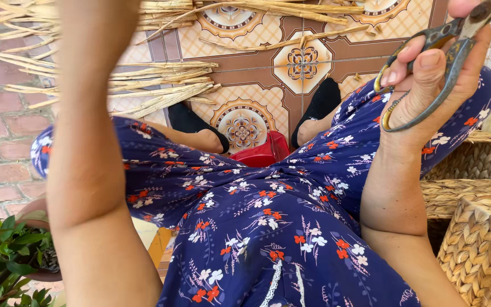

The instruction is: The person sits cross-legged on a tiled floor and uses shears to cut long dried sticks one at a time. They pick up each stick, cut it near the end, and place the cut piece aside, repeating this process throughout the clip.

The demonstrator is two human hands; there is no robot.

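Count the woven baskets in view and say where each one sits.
2: one woven basket at right edge beside the knee, another woven basket nearer, bottom right corner. More may lie out of frame.

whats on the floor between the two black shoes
In the head view, a red stool edge pokes out between the left black shoe and the right black shoe, with patterned floor tile beyond it. The right hand holds scissors above.

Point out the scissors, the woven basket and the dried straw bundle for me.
scissors (427,74): head view, on the metal handle loop held in the right hand (427,85).
woven basket (484,244): head view, on its plaited side.
dried straw bundle (160,96): head view, on the stalks' middle.
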